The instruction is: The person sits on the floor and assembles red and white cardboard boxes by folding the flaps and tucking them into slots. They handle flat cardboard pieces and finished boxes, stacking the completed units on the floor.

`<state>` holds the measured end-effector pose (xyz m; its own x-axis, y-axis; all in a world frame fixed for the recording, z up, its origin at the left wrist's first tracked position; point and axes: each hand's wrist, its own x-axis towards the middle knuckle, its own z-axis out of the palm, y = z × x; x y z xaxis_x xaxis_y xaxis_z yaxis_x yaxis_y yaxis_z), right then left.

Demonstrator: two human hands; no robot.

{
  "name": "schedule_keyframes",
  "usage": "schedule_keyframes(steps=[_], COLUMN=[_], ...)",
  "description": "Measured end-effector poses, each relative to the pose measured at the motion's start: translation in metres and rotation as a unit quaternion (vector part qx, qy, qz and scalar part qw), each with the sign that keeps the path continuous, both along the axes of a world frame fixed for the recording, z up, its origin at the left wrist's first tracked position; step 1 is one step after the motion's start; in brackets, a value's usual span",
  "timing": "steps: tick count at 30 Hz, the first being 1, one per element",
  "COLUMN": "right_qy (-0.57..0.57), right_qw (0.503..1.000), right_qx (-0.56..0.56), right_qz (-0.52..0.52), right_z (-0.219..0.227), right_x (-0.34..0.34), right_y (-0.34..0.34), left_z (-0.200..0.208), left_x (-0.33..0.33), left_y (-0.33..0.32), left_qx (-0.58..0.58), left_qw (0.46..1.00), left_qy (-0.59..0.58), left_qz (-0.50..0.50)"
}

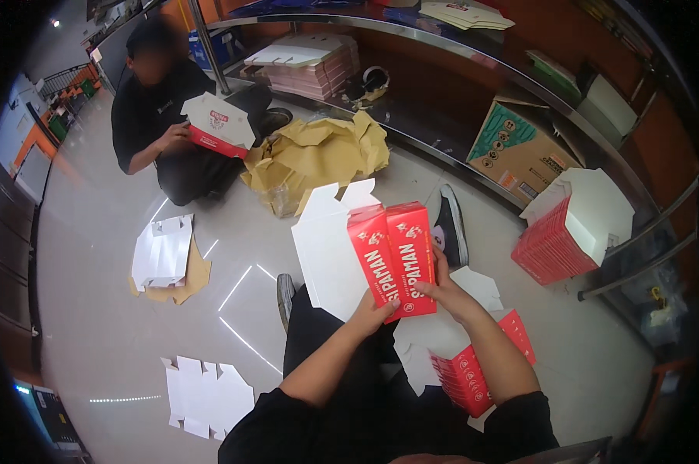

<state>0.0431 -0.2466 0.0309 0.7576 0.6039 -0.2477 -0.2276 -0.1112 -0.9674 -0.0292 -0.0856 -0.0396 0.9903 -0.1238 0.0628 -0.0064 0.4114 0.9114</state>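
Note:
Above my lap I hold red-and-white cardboard food boxes [411, 251], with two red printed panels side by side and a large white panel spreading to the left. My left hand [371, 313] grips the lower edge of the left red panel, thumb on its face. Around the right side of the other panel, my right hand [444, 288] is closed with its thumb in front. Whether the panels belong to one box or several, I cannot tell. More red-and-white boxes [461, 375] lie overlapped beside and below my right forearm.
Crumpled brown paper [322, 158] lies ahead, near a co-worker holding a similar box [219, 127]. White cardboard blanks [164, 251] and another white blank [208, 396] lie on the left floor. Nested red boxes [554, 243] stand right, near a metal shelf [411, 139] with a brown carton [512, 151].

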Motion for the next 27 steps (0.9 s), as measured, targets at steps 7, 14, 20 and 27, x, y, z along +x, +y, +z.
schedule_keyframes(steps=[7,14,20,27], right_qy=[-0.027,-0.024,-0.036,-0.047], right_qw=[0.999,0.999,0.999,0.998], right_qx=[-0.004,-0.011,-0.008,-0.016], right_qz=[0.022,0.026,0.030,0.034], right_z=[-0.006,-0.012,-0.014,-0.013], right_x=[0.005,0.005,0.005,0.005], right_y=[-0.002,-0.003,-0.005,-0.005], left_z=[-0.008,-0.014,-0.012,-0.007], left_x=[0.003,0.001,0.000,0.000], left_y=[-0.003,-0.005,-0.004,-0.006], left_qx=[0.001,-0.012,-0.013,-0.031], left_qw=[1.000,0.999,1.000,0.999], left_qy=[0.014,0.012,0.009,0.008], left_qz=[0.022,0.028,0.020,0.023])
